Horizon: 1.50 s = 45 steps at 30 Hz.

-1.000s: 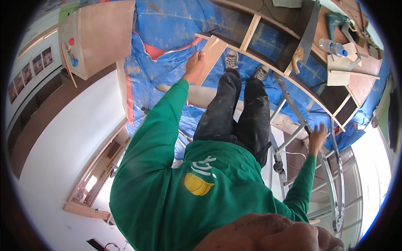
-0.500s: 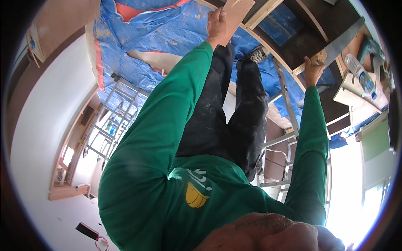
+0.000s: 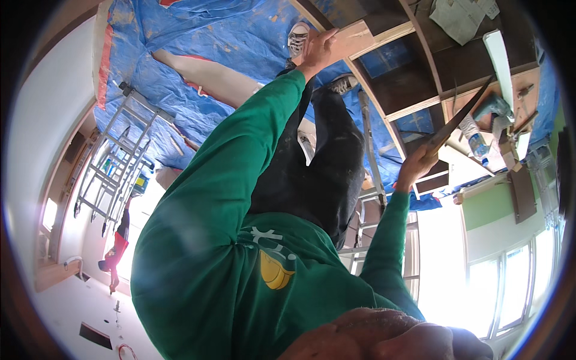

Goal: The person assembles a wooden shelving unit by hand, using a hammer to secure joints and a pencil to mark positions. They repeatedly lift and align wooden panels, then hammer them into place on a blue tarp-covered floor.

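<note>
My left hand [image 3: 318, 53] grips a flat piece of light-brown board [image 3: 354, 41] by its near end. The board's far end reaches over the edge of a wooden frame [image 3: 414, 103] with dark compartments. In my right hand [image 3: 417, 165] is a handsaw [image 3: 465, 111], held by its handle. Its blade points up and to the right, turned nearly edge-on, apart from the board. Beyond the saw lie a clear plastic bottle [image 3: 474, 137] and a teal power drill [image 3: 493, 108] on a wooden surface.
A blue tarp [image 3: 198, 42] covers the floor. One metal ladder [image 3: 120, 156] stands at left; another ladder [image 3: 369, 141] rises beside my legs. A white strip [image 3: 499, 66] lies near the drill. Another person [image 3: 114, 258] is far off at left. Windows [image 3: 504, 288] are at right.
The board has swung from upright to nearly level, onto the frame's edge. My right hand has moved left and nearer with the saw, whose blade turned from broadside to edge-on. The view shifted.
</note>
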Motion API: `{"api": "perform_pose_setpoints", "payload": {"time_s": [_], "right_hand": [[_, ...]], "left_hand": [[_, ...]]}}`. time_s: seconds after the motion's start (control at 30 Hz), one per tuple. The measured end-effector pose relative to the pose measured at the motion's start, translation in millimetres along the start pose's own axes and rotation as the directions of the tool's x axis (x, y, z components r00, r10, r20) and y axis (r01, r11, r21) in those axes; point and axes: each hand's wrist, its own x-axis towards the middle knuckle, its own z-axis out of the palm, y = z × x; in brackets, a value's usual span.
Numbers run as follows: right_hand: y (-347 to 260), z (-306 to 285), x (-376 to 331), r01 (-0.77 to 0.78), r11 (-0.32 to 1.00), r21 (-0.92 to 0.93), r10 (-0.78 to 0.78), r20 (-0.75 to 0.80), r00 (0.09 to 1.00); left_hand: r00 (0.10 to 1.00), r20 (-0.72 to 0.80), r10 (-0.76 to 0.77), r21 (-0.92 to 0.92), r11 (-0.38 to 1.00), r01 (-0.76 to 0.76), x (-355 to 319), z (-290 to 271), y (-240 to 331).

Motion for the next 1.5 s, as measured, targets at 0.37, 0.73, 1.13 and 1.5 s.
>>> {"api": "perform_pose_setpoints", "payload": {"time_s": [0.37, 0.73, 1.13, 1.5], "right_hand": [[-153, -61, -45, 0.245, 0.909, 0.337, -0.327, 0.214, 0.921], [-194, -37, -18, 0.464, 0.815, 0.348, -0.579, 0.536, 0.615], [-216, -50, -10, 0.627, 0.750, 0.212, -0.606, 0.601, 0.522], [-218, -50, -9, 0.619, 0.756, 0.214, -0.603, 0.595, 0.531]], "left_hand": [[0.995, -0.093, -0.032, 0.220, 0.974, 0.052, 48, -61, -3], [0.984, 0.034, -0.176, 0.278, 0.947, 0.160, 109, -98, -65], [0.899, -0.277, 0.338, 0.491, 0.854, -0.170, 130, -47, -62], [0.841, -0.434, 0.324, 0.436, 0.892, -0.119, 149, -23, -68]]}}
